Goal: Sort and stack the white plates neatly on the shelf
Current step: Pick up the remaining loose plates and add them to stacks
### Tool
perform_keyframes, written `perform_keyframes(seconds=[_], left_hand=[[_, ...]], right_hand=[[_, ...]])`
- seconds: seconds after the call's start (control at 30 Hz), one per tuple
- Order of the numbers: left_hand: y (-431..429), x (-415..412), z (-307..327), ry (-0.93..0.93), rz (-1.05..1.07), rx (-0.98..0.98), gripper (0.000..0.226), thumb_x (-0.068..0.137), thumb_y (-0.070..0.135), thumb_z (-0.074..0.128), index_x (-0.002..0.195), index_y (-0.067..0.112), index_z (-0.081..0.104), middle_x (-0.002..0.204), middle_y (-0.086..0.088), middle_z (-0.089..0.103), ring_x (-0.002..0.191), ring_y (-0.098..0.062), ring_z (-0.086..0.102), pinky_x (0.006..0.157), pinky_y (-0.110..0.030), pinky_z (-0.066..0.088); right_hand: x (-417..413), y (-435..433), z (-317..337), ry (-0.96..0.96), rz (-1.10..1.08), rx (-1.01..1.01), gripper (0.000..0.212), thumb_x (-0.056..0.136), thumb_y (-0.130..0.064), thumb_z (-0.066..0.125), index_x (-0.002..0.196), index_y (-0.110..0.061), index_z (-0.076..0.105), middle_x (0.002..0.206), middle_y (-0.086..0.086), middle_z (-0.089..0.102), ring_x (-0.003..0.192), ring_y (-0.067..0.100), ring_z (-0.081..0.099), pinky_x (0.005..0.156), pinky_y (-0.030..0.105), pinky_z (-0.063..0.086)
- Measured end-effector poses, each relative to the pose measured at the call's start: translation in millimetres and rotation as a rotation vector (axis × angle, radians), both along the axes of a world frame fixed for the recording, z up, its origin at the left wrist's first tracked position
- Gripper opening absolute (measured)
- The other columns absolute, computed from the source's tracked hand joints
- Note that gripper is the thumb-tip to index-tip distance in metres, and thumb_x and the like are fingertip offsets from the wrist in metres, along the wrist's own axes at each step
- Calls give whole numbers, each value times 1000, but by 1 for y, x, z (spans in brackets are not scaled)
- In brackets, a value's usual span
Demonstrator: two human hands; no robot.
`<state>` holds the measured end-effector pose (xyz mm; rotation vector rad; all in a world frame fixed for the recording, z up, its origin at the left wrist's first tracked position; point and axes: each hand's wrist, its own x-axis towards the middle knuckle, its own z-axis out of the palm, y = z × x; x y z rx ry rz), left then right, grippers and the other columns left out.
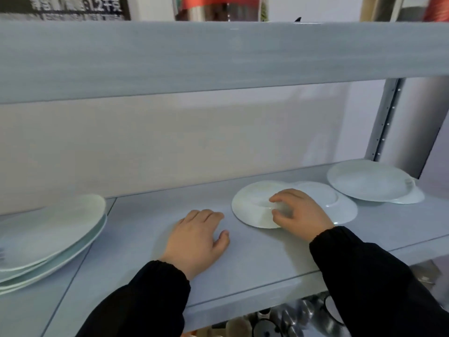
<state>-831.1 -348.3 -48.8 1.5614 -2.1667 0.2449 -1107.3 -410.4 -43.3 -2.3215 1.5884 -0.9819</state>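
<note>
Head view: a smooth, pale blue-grey shelf (267,259) carries glossy round white crockery. The small plate (250,207) lies upside down near the middle of the board, its raised foot ring up. The right hand (298,210) curls thumb and fingers around that ring, gripping it. Left of the small plate, the left hand (196,237) rests flat on the shelf, fingers relaxed, holding nothing. A second plate (345,210) lies partly under the small plate's right edge. Further right sits a large plate (366,181). Far left of it, a stack of plates (48,234) tilts. Above, a dark label (77,6) reads partly "1.2千克". Both sleeves are black.
</note>
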Motion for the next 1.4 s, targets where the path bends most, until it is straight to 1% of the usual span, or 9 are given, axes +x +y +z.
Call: perform_keyframes(seconds=[0.23,0.37,0.53,0.63,0.77,0.93,1.0,1.1,1.4], left_hand=[[-11,24,-1,166,107,79,61,84,57,27,127,29,61,126,13,61,119,-12,50,95,-19,36],[-10,32,-1,271,139,71,31,97,34,48,123,29,64,123,14,62,117,-7,49,89,-14,30],[-4,29,3,331,113,102,27,98,29,50,121,28,65,118,17,60,116,-7,50,92,-18,37],[-4,36,6,420,117,103,24,97,30,49,116,31,64,112,21,58,110,-5,52,87,-18,37],[-4,58,8,544,147,137,20,97,30,49,109,38,62,110,22,58,99,-3,55,82,-20,39],[-4,90,9,582,201,119,21,97,30,48,112,40,59,113,21,56,100,1,53,82,-18,38],[-5,95,9,611,224,105,23,97,30,48,115,38,60,112,21,57,99,0,54,82,-18,38],[-9,97,7,632,222,92,25,96,28,48,116,36,60,111,20,58,100,-2,56,82,-19,39],[-12,100,5,701,264,72,32,95,28,47,125,28,57,119,16,58,102,-5,56,85,-21,39]], right_hand=[[-11,-13,-5,205,57,72,80,59,-74,48,132,-41,47,146,-14,34,146,11,14,120,40,7],[-4,-11,-5,294,48,48,74,72,-63,63,139,-41,40,152,-10,28,148,15,6,118,42,0],[-2,-9,-8,352,32,-42,60,80,-28,57,139,-32,46,146,-11,41,144,16,27,115,43,21],[4,-3,-6,397,-3,-215,60,68,-12,64,126,-25,60,127,-4,59,111,21,59,94,40,46],[6,-5,-8,435,-25,-417,74,50,7,74,119,-18,63,99,6,62,88,31,62,66,38,56],[30,-1,2,225,32,-469,60,77,-5,60,131,-29,53,114,3,52,103,21,47,77,33,50],[48,1,10,76,59,-387,49,87,-22,40,133,-34,52,121,0,48,106,15,47,88,21,40],[78,-2,15,-149,111,-390,48,90,-14,38,136,-22,52,121,-2,46,102,-3,46,92,1,28],[110,-12,16,-671,104,52,47,90,-3,49,128,-32,47,116,-17,58,105,-6,55,77,10,44]])
